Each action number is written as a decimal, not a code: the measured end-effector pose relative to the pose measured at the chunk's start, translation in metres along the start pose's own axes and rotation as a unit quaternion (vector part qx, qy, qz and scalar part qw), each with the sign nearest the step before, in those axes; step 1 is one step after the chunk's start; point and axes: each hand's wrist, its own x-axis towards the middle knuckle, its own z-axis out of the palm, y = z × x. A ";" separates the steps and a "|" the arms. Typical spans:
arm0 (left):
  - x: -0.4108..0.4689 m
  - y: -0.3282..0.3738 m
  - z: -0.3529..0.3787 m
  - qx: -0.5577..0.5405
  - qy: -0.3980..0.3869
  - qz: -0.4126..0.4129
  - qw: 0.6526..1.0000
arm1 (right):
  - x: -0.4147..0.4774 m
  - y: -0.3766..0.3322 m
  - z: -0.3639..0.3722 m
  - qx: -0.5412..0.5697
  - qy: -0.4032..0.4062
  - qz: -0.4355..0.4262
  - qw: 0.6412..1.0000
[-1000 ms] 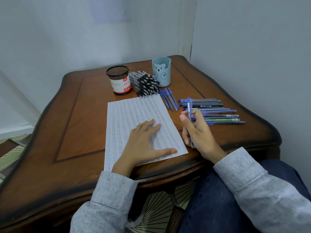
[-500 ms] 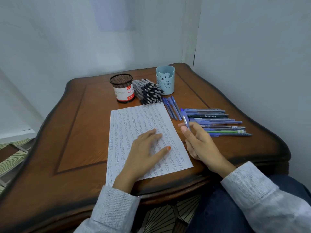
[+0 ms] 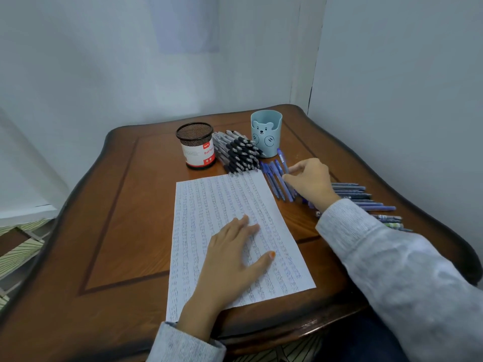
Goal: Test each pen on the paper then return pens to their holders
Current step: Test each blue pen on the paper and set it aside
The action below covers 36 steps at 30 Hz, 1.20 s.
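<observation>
Pressing paper (image 3: 222,199) flat, left hand (image 3: 232,257) fingers straight, right hand (image 3: 311,181) outstretched at blue pens (image 3: 274,182), grip unclear

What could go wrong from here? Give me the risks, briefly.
1. The right sleeve passes over the row of pens near the right edge of the table; drawing back could roll some off.
2. The right hand reaches the blue pens beside the bear cup; a nudge might scatter them into the black pens.
3. Only the left hand pins the paper; lifting it may let the sheet slide.
</observation>
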 end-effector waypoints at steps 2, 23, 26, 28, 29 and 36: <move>0.000 -0.001 0.000 0.002 -0.001 -0.002 1.000 | 0.009 -0.002 0.007 -0.021 -0.013 -0.004 1.000; 0.000 0.000 -0.001 0.009 -0.011 -0.008 1.000 | 0.030 0.048 -0.051 -0.322 -0.124 -0.097 0.933; 0.000 0.001 -0.001 0.009 -0.012 -0.006 1.000 | 0.027 0.049 -0.049 -0.288 -0.122 -0.095 0.945; 0.000 0.001 -0.001 0.010 -0.015 -0.009 1.000 | 0.026 0.048 -0.051 -0.267 -0.139 -0.093 0.949; 0.000 0.002 -0.002 0.010 -0.015 -0.010 1.000 | 0.026 0.048 -0.052 -0.255 -0.143 -0.094 0.952; 0.001 0.002 -0.001 0.013 -0.014 -0.010 1.000 | 0.024 0.047 -0.056 -0.223 -0.131 -0.138 0.956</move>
